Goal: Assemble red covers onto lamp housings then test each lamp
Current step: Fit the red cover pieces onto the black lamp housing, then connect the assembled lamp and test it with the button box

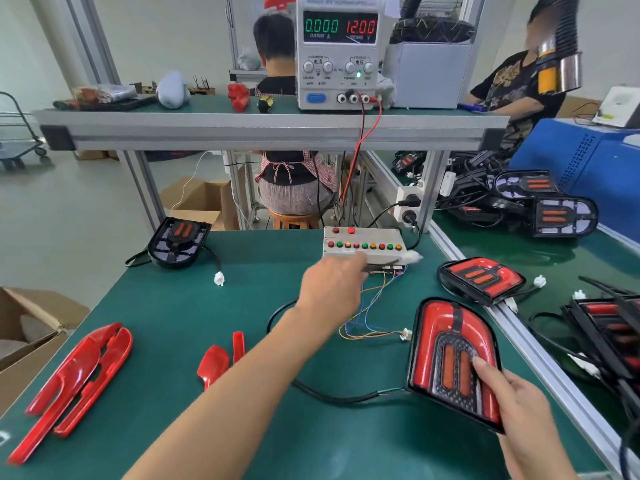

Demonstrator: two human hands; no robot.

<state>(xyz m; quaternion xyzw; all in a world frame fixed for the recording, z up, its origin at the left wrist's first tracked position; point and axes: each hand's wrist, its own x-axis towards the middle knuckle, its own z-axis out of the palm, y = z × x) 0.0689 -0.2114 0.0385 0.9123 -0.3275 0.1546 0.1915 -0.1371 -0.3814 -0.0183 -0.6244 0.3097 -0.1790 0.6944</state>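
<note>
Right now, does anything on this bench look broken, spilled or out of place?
Nothing looks broken or spilled. One oddity: the lamp with its red cover on lies across the aluminium rail between the two benches, not flat on the mat. The power supply reads 0.000 amps, so no lamp draws current.

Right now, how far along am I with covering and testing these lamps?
One covered lamp already lies at the right. Your right hand holds another covered lamp while your left hand reaches toward the test box; the supply reads zero current. Left: a bare housing and loose red covers.
</note>
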